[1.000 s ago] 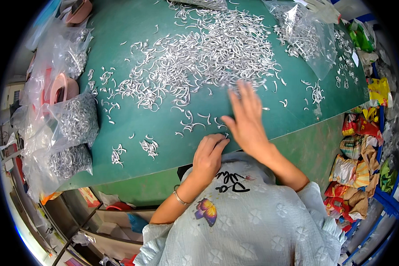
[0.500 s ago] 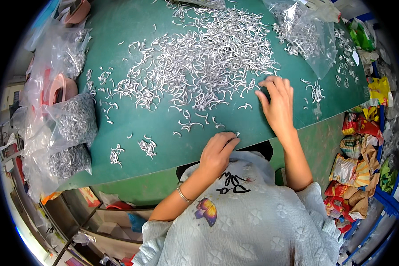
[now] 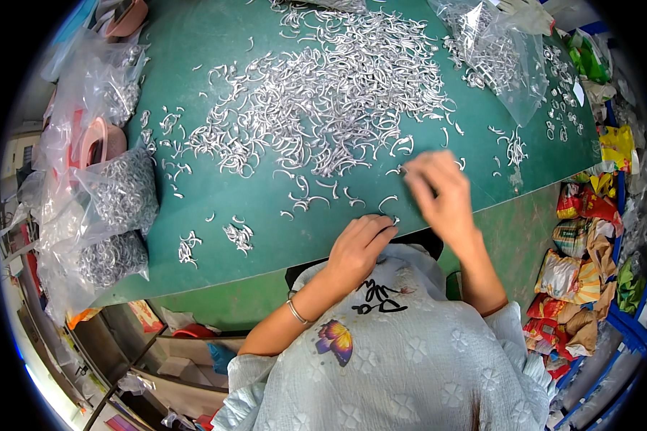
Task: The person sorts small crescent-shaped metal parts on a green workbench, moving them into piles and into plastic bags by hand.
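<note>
At the table's near edge, my left hand (image 3: 359, 248) is closed, thumb and fingers together. A small silvery metal piece (image 3: 396, 221) sticks out at its fingertips, and the rest of that piece is hidden. To the right, my right hand (image 3: 442, 197) hovers over the table with bent fingers smeared by motion; I cannot make out what they hold, if anything. A thin curved metal piece (image 3: 387, 200) lies between the two hands. Beyond them spreads a large heap of silvery curved metal pieces (image 3: 331, 100).
Clear plastic bags of metal parts (image 3: 126, 197) stand along the left side, beside a pink container (image 3: 102, 144). Another bag of parts (image 3: 485, 54) lies at the far right. Smaller piles (image 3: 239, 235) rest on the green table (image 3: 172, 266). Colourful packages (image 3: 571, 276) fill shelving at right.
My right hand has moved back from the heap's right edge, toward me. Several pieces near it lie differently, and a curved piece now lies beyond my left hand, which has shifted slightly right.
</note>
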Available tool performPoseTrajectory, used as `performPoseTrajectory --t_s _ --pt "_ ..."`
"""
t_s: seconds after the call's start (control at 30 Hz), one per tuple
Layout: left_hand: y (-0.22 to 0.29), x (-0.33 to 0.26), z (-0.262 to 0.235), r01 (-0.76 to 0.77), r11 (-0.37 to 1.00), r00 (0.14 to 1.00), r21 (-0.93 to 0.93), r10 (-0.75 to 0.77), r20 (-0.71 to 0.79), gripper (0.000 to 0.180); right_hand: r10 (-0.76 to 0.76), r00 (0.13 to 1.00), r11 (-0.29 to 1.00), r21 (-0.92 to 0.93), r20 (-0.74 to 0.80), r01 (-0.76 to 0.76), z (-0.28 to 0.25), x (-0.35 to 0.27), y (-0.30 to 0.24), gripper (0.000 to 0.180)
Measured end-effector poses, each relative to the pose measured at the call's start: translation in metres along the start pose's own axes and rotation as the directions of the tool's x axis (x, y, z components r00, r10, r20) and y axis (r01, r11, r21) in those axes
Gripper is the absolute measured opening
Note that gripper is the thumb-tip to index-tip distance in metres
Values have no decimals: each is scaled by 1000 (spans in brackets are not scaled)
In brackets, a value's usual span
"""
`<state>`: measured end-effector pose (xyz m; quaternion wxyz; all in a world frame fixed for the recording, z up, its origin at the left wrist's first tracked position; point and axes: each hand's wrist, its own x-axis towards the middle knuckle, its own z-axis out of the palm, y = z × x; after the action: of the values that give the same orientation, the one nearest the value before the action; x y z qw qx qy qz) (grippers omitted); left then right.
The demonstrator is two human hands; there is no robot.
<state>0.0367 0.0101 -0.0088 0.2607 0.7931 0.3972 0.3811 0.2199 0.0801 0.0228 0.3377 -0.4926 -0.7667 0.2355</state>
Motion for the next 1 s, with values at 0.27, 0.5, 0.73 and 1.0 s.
performPoseTrajectory --t_s 0.27,0.5,0.73,1.0 --pt "5 8 14 82 996 995 -19 -83 -57 31 20 988 999 -40 152 -14 -25 -19 -7 25" --pt "14 20 21 239 963 955 -126 -257 -147 29 -42 981 994 -88 190 60 -10 -38 -7 23" --pt "8 15 12 210 969 953 -132 -233 -192 31 -56 993 992 -111 103 67 -2 -39 0 17" --pt "5 29 1 127 956 990 265 -140 34 30 115 927 846 -454 -358 -280 -56 -62 59 9"
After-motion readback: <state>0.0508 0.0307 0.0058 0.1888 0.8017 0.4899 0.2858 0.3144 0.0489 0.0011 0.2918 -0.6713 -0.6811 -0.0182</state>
